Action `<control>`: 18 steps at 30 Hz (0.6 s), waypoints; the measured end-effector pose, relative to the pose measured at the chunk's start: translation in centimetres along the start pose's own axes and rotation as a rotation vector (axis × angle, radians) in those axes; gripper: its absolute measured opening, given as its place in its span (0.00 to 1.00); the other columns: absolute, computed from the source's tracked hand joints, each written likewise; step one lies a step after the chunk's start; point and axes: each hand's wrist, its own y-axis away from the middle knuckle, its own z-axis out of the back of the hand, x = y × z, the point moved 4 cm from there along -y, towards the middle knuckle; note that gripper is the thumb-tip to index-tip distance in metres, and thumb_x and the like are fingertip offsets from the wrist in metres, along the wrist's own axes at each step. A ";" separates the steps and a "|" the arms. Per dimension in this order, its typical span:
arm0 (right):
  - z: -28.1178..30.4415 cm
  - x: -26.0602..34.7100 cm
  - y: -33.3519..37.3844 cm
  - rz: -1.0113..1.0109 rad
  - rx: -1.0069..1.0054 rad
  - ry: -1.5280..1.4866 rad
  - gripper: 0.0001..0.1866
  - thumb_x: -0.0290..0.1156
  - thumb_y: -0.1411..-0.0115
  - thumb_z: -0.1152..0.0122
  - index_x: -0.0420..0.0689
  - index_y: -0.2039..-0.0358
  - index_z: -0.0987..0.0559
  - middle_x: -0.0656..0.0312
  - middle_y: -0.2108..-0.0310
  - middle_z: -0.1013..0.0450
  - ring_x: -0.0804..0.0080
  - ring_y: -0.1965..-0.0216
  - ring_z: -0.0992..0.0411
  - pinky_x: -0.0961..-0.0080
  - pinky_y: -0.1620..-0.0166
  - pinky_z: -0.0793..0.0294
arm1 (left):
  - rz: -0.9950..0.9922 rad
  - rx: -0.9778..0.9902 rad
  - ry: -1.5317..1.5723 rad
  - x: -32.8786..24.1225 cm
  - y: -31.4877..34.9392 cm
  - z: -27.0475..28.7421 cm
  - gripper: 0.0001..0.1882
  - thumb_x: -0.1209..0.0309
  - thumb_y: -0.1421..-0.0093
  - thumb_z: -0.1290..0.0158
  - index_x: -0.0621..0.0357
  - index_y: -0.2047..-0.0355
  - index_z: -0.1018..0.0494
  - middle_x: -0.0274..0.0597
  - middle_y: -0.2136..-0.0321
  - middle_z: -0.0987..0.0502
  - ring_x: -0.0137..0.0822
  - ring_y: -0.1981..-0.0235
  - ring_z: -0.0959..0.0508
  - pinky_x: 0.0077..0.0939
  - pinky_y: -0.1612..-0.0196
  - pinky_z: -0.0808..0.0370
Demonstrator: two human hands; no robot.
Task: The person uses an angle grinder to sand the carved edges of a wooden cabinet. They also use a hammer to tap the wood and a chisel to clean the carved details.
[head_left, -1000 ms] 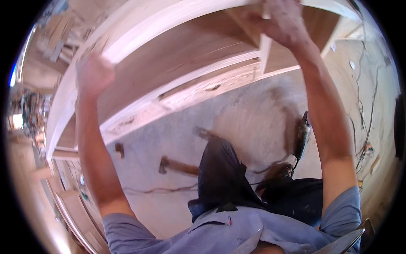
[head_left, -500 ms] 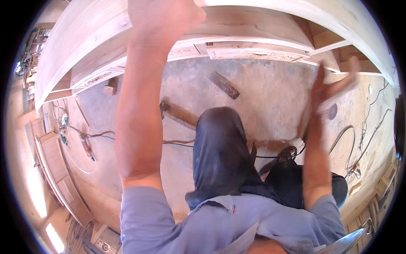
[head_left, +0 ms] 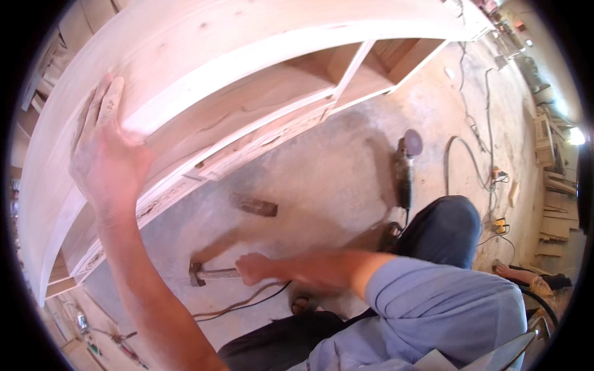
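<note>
On the grey concrete floor (head_left: 322, 185) side of the long, pale, unpainted wooden cabinet (head_left: 266, 31), off its lower front edge, is the metal-headed hammer with straight, light handle (head_left: 216, 273); whether lifted cannot be told. The right hand (head_left: 252, 269) is closed around its handle end. The left hand (head_left: 110, 151) lies open near the cabinet's upper front edge. Judged stiff, head-heavy, not fragile; best held by the handle. Compared with the earlier frame, the right hand no longer hangs open, apart from the hammer.
</note>
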 end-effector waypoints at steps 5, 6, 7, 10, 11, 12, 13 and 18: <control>20.6 -6.7 9.0 0.058 0.259 0.403 0.15 0.26 0.61 0.36 0.39 0.69 0.19 0.46 0.69 0.22 0.47 0.64 0.22 0.52 0.62 0.24 | 0.032 -0.069 0.174 -1.8 -0.8 -0.2 0.33 0.81 0.51 0.47 0.45 0.42 0.26 0.28 0.38 0.28 0.34 0.36 0.31 0.32 0.34 0.34; 24.2 -9.0 12.2 0.060 0.177 0.389 0.16 0.23 0.60 0.37 0.41 0.66 0.21 0.48 0.66 0.23 0.46 0.62 0.23 0.53 0.60 0.25 | 0.055 -0.125 0.152 -1.8 -0.2 0.1 0.34 0.81 0.51 0.46 0.46 0.41 0.27 0.30 0.38 0.29 0.38 0.36 0.32 0.36 0.34 0.35; 28.0 -11.1 15.4 0.063 0.096 0.374 0.18 0.20 0.60 0.38 0.43 0.64 0.23 0.50 0.64 0.23 0.46 0.61 0.24 0.54 0.59 0.26 | 0.068 -0.180 0.127 -1.9 0.6 0.2 0.34 0.81 0.51 0.46 0.48 0.41 0.27 0.33 0.38 0.29 0.42 0.36 0.33 0.39 0.34 0.35; 32.4 -15.5 23.7 -0.276 -0.031 0.264 0.15 0.32 0.52 0.32 0.43 0.63 0.21 0.50 0.69 0.22 0.45 0.63 0.23 0.54 0.59 0.26 | 0.272 -0.556 0.383 -5.5 5.3 0.4 0.34 0.78 0.48 0.43 0.53 0.38 0.33 0.42 0.38 0.31 0.48 0.36 0.34 0.46 0.34 0.37; 32.6 -14.8 25.9 -0.372 -0.140 0.228 0.16 0.35 0.50 0.31 0.43 0.62 0.21 0.49 0.68 0.22 0.45 0.62 0.23 0.55 0.59 0.26 | 0.448 -0.580 0.586 -7.8 8.2 -1.1 0.34 0.76 0.46 0.42 0.54 0.37 0.35 0.43 0.39 0.31 0.47 0.37 0.34 0.46 0.35 0.36; 32.4 -14.6 28.0 -0.475 -0.252 0.196 0.17 0.39 0.48 0.29 0.43 0.61 0.21 0.49 0.67 0.21 0.46 0.62 0.23 0.55 0.58 0.26 | 0.695 -0.537 0.877 -10.7 10.9 -3.5 0.35 0.75 0.44 0.41 0.55 0.36 0.37 0.43 0.40 0.31 0.46 0.37 0.34 0.45 0.36 0.36; 32.1 -15.1 29.6 -0.544 -0.341 0.135 0.17 0.41 0.44 0.31 0.41 0.61 0.21 0.47 0.68 0.22 0.45 0.62 0.23 0.55 0.59 0.26 | 1.046 -0.452 1.250 -13.9 13.4 -6.5 0.35 0.73 0.43 0.41 0.56 0.35 0.40 0.44 0.41 0.31 0.44 0.38 0.34 0.45 0.36 0.35; 32.0 -15.5 31.8 -0.492 -0.683 -0.051 0.22 0.36 0.39 0.37 0.35 0.51 0.29 0.39 0.68 0.24 0.39 0.62 0.24 0.53 0.59 0.28 | 1.751 0.064 2.103 -26.5 14.4 -15.7 0.34 0.68 0.43 0.35 0.59 0.39 0.38 0.43 0.47 0.28 0.37 0.49 0.30 0.38 0.43 0.34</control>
